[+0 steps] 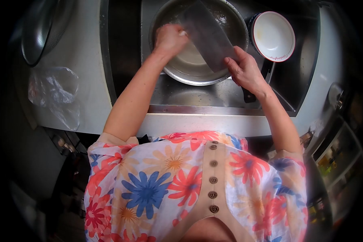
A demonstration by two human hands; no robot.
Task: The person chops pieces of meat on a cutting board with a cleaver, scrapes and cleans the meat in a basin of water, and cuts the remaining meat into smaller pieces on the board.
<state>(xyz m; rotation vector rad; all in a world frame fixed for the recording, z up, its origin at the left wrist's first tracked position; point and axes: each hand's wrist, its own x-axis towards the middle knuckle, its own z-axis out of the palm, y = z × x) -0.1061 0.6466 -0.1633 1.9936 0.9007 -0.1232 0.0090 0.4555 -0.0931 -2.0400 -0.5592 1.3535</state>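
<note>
- The right hand (248, 72) is clamped on the cleaver (209, 37), gripping it where blade and handle meet; the dark handle sticks out below the palm.
- The cleaver is tilted over the basin (185, 79), its broad blade reaching up and to the left, across the basin's middle to near its far side.
- The left hand (169, 42) is over the basin's left part, fingers curled together on a white bit (182, 33) beside the blade; most of that bit is hidden, so I cannot tell what it is.
- The basin is round, metal and wide, and holds liquid, with bright glints near the far side and a paler patch below the blade.
- The basin stands in the sink (189, 97), whose bare metal near the front edge is wet with drops.
- Just right of the basin, the bowl (272, 36) is white inside with a red rim and a faint yellowish stain.
- Left of the sink, a clear plastic bag (60, 94) lies crumpled on the counter (205, 123), near a mesh strainer (48, 28).
</note>
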